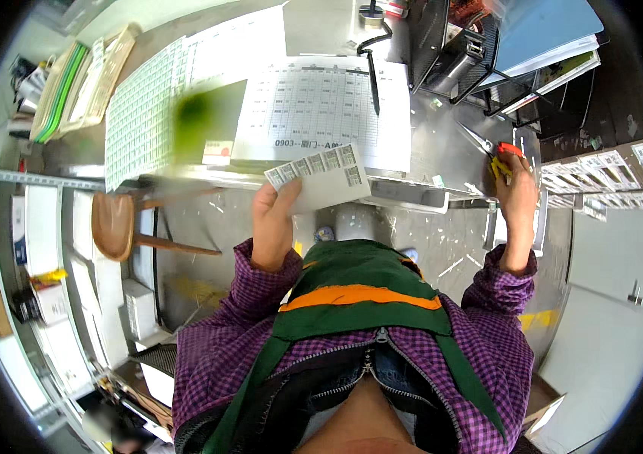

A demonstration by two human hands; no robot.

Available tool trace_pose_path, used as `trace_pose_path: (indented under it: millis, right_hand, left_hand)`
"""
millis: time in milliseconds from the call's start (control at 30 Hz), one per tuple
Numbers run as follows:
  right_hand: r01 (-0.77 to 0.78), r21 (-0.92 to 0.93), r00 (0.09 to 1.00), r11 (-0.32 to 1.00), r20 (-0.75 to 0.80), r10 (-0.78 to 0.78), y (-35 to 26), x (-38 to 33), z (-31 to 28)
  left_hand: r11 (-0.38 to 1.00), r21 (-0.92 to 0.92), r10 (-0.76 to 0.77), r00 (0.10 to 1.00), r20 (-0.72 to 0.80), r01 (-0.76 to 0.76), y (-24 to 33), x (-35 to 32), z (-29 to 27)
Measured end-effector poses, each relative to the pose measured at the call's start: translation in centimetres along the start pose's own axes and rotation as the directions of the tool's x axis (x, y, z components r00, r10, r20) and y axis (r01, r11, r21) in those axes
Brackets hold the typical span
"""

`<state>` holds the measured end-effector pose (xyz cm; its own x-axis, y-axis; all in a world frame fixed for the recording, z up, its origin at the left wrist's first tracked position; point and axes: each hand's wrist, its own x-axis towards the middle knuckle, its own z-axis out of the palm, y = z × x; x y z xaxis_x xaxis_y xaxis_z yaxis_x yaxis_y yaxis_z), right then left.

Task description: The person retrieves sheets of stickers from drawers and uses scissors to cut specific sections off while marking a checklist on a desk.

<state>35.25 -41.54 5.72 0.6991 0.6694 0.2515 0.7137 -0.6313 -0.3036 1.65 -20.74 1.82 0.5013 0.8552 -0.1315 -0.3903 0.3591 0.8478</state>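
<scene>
My left hand [271, 231] pinches a small white label sheet [329, 189] between thumb and fingers, over the front edge of the desk. Rows of printed labels run along the sheet's top and right side; the rest of it is blank. At the right end of the desk, my right hand [517, 197] has its fingers closed on the red and yellow handles of a pair of scissors [476, 138]. Their metal blades point away and to the left, close over the desktop. A printed table sheet [321, 113] lies on the desk beyond the label sheet.
A black pen [374, 87] on a coiled cord lies across the papers. Black mesh organisers [431, 45] with a blue folder [548, 30] stand far right. Leftward are a green-gridded sheet [147, 106], a tray of folders [98, 83] and a wooden stool [113, 227].
</scene>
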Motion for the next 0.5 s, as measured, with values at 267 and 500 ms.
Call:
trace_pose_path:
  millis: [267, 500]
  right_hand:
    - [0.007, -0.096, 1.000, 0.995, 0.027, -0.004, 1.1, 1.6, 1.0]
    - [0.001, 0.038, 0.988, 0.999, 0.156, -0.007, 1.4, 2.6, 0.4]
  left_hand:
    - [0.996, 0.035, -0.090, 0.985, 0.144, 0.086, -0.1, 3.9, 0.3]
    - [0.979, 0.128, -0.187, 0.953, 0.238, 0.160, -1.8, 3.9, 0.6]
